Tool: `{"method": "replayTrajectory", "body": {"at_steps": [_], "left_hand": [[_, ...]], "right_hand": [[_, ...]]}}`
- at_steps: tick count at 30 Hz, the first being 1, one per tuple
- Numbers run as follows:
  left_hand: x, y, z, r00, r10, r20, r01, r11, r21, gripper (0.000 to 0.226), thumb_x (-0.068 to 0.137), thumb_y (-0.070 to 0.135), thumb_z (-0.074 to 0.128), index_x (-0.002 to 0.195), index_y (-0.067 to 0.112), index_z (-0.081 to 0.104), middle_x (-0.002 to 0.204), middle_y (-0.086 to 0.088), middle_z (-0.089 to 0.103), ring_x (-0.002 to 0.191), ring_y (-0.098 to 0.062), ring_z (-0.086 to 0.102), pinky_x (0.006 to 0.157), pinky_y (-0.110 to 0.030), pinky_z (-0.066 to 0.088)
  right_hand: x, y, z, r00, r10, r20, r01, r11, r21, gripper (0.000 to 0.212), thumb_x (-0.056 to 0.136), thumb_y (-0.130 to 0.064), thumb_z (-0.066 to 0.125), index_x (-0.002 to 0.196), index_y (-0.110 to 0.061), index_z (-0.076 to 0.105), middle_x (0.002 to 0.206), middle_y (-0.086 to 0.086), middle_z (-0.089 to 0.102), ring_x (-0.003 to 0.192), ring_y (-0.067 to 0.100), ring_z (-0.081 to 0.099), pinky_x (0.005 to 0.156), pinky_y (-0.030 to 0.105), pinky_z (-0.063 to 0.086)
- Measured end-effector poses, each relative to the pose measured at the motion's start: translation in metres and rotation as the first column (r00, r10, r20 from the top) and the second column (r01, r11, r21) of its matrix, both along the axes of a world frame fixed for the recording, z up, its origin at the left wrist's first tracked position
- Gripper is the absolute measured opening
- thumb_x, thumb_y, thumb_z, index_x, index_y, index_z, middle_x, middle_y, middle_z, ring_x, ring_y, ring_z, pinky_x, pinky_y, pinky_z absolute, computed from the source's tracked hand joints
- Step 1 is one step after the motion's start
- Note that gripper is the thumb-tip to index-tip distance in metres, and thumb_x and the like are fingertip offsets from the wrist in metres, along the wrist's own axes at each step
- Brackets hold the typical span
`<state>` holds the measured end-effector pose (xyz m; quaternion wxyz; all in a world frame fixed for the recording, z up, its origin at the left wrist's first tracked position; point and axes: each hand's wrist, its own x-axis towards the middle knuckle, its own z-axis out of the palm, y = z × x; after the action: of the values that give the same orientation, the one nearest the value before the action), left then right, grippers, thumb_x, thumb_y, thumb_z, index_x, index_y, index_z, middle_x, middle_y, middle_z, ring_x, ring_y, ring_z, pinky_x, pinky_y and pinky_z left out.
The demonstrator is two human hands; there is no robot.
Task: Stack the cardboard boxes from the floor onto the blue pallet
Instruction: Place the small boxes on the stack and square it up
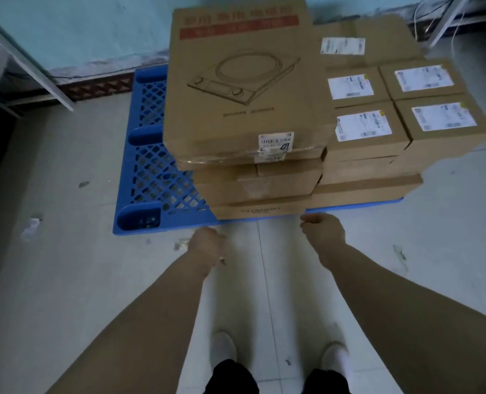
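Cardboard boxes (287, 177) stand in 2 stacks on the blue pallet (150, 166) in the head view. A big flat box (244, 81) with a cooker drawing tops the left stack; 4 small labelled boxes (369, 125) top the right. Left hand (207, 245) and right hand (322, 227) hang near the pallet's front edge, fingers loosely curled, holding nothing. No box shows on the floor (65, 280). Likely between loads: next, find a floor box and grip it with 2 hands.

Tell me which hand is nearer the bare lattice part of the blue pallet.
Left. The left hand hangs just before the blue pallet's front edge, near the bare lattice; the right hand is further right, before the stacked cardboard boxes.
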<state>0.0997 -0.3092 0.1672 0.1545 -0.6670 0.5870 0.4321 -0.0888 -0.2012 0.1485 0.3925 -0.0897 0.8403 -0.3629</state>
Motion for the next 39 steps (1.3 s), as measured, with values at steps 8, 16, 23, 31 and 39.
{"method": "replayTrajectory", "body": {"at_steps": [8, 16, 23, 31, 39], "left_hand": [[-0.040, -0.027, -0.187, 0.817, 0.336, -0.469, -0.495, 0.826, -0.269, 0.020, 0.093, 0.006, 0.047, 0.105, 0.018, 0.056, 0.093, -0.017, 0.058, 0.076, -0.029, 0.055, 0.072, -0.039, 0.046], [-0.063, -0.078, -0.282, 0.593, 0.262, -0.761, -0.783, 0.408, -0.470, 0.054, 0.087, 0.009, 0.058, 0.137, 0.005, 0.041, 0.138, -0.015, 0.048, 0.123, -0.031, 0.050, 0.101, -0.036, 0.042], [-0.052, -0.104, -0.286, 0.543, 0.222, -0.809, -0.770, 0.516, -0.375, 0.070, 0.082, 0.009, 0.063, 0.143, 0.019, 0.032, 0.135, -0.002, 0.050, 0.114, -0.022, 0.053, 0.104, -0.043, 0.045], [-0.043, -0.119, -0.307, 0.491, 0.276, -0.826, -0.762, 0.596, -0.253, 0.062, 0.085, 0.016, 0.062, 0.140, 0.024, 0.035, 0.130, 0.001, 0.049, 0.114, -0.024, 0.049, 0.103, -0.048, 0.043], [-0.033, -0.119, -0.314, 0.472, 0.251, -0.845, -0.728, 0.652, -0.212, 0.060, 0.090, 0.018, 0.060, 0.142, 0.027, 0.033, 0.126, 0.007, 0.045, 0.113, -0.021, 0.045, 0.100, -0.045, 0.040]], "right_hand": [[-0.034, -0.046, -0.159, 0.980, -0.113, -0.164, 0.072, 0.969, -0.236, 0.023, 0.088, -0.015, 0.057, 0.106, -0.019, 0.070, 0.105, 0.004, 0.069, 0.092, 0.021, 0.061, 0.077, 0.029, 0.045], [-0.063, -0.087, -0.284, 0.842, -0.364, -0.399, 0.116, 0.843, -0.525, 0.046, 0.087, -0.014, 0.061, 0.130, -0.011, 0.047, 0.126, 0.008, 0.055, 0.114, 0.023, 0.054, 0.096, 0.030, 0.042], [-0.069, -0.075, -0.300, 0.887, -0.185, -0.424, -0.070, 0.852, -0.518, 0.081, 0.085, -0.015, 0.069, 0.151, -0.014, 0.021, 0.150, 0.004, 0.033, 0.138, 0.019, 0.033, 0.107, 0.021, 0.024], [-0.085, -0.101, -0.298, 0.915, -0.201, -0.349, -0.031, 0.829, -0.559, 0.092, 0.074, -0.016, 0.076, 0.150, -0.020, 0.025, 0.149, 0.002, 0.038, 0.136, 0.020, 0.039, 0.115, 0.040, 0.032], [-0.090, -0.098, -0.298, 0.939, -0.227, -0.259, 0.027, 0.798, -0.601, 0.076, 0.073, -0.007, 0.073, 0.140, -0.019, 0.040, 0.136, 0.005, 0.052, 0.123, 0.022, 0.052, 0.107, 0.043, 0.042]]}}
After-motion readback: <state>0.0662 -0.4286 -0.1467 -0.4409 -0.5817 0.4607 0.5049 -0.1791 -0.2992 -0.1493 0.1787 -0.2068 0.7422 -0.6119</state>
